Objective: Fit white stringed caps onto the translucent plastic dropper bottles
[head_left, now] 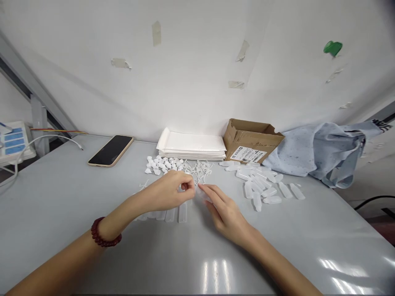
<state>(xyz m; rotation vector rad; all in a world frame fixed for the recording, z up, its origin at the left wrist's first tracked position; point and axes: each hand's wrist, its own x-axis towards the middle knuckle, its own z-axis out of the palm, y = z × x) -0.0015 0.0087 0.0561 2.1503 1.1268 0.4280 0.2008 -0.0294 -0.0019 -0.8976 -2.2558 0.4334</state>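
My left hand (177, 187) curls its thumb and index tip close together by the white cords (202, 167); my right hand (226, 213) reaches beside it, thumb parted from the fingers. I cannot tell whether either pinches anything. White caps (166, 163) and translucent sleeves (182, 213) lie around them on the surface (160, 263). The carton (254, 135) bears 1 white label (248, 154) and handwriting, both illegible to me.

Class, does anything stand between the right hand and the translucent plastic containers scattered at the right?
Nothing visible does: only grey tabletop separates the right hand from the scattered translucent plastic containers.
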